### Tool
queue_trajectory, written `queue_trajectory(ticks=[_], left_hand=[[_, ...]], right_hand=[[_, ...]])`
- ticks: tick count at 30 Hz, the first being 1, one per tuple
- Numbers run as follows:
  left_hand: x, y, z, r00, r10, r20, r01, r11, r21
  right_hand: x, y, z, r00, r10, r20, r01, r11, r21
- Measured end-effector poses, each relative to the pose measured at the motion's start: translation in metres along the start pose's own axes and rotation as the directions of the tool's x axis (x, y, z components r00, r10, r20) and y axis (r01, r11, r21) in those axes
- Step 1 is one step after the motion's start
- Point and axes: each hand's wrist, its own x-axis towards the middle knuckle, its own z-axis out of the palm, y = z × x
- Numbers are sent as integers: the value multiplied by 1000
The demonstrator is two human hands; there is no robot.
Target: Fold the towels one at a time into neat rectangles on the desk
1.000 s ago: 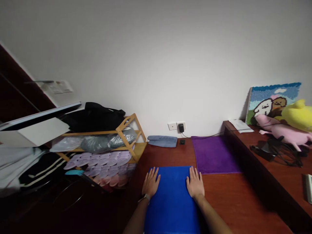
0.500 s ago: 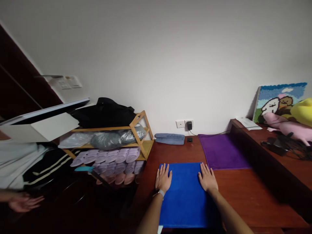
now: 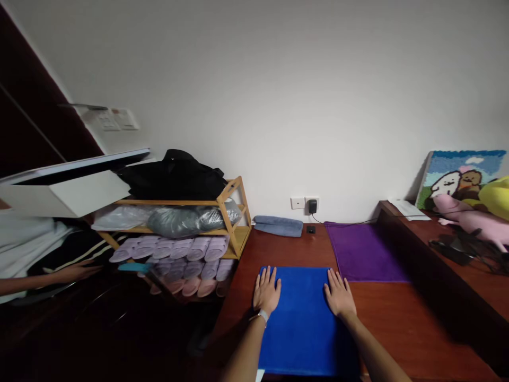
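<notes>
A bright blue cloth (image 3: 302,323) lies spread out at the front of the reddish-brown table (image 3: 405,318). My left hand (image 3: 267,291) rests flat on its left edge near the far corner, fingers spread, a pale band on the wrist. On the right edge, by the far right corner, my right hand (image 3: 340,294) lies flat with its fingers apart. Neither hand holds anything. Behind and to the right lies a flat purple cloth (image 3: 369,252). A folded grey-blue cloth (image 3: 278,226) sits by the wall.
Left stands a wooden rack (image 3: 238,241) with a black bag (image 3: 175,178) and several slippers. Beyond it are a white box (image 3: 89,192) and another person's hand (image 3: 77,271). A raised shelf at right bears a pink plush toy (image 3: 471,217), cables and a picture (image 3: 457,175).
The view has shifted slightly. My hands remain flat on the blue cloth's edges. At far left, the other person's hand has moved up and to the right, over their lap.
</notes>
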Motion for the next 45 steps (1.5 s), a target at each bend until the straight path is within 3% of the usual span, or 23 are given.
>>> queue_trajectory(ticks=[13, 16, 20, 22, 24, 27, 32, 35, 38, 45], left_hand=[[1, 11, -19, 999, 14, 31, -17, 995, 100], [0, 46, -16, 989, 150, -8, -149, 987, 59], [-5, 126, 6, 914, 404, 27, -400, 911, -103], [-6, 156, 18, 903, 424, 72, -409, 899, -157], [-5, 164, 24, 907, 407, 105, -384, 904, -185], [-2, 127, 19, 931, 348, 111, -327, 929, -171], [1, 10, -6, 988, 110, 106, -109, 994, -18], [-2, -35, -12, 996, 49, 77, -49, 999, 9], [-5, -46, -9, 998, 42, 47, -41, 999, -8], [-5, -41, -6, 999, 43, 24, -42, 998, -37]], right_hand=[[0, 0, -6, 1000, -15, -10, 16, 995, 99], [2, 1, -3, 1000, -19, -19, 22, 992, 127], [4, 4, 4, 999, -32, -14, 33, 993, 111], [5, 6, 8, 999, -52, -6, 52, 996, 74], [4, 7, 9, 998, -57, 1, 57, 998, 32], [4, 6, 9, 999, -34, -2, 34, 999, 9], [5, 5, 13, 1000, -11, 3, 11, 1000, -8], [7, 7, 19, 1000, -6, -16, 6, 1000, -13], [7, 8, 22, 999, -9, -38, 8, 1000, -25], [5, 5, 18, 1000, 5, -26, -7, 998, -60]])
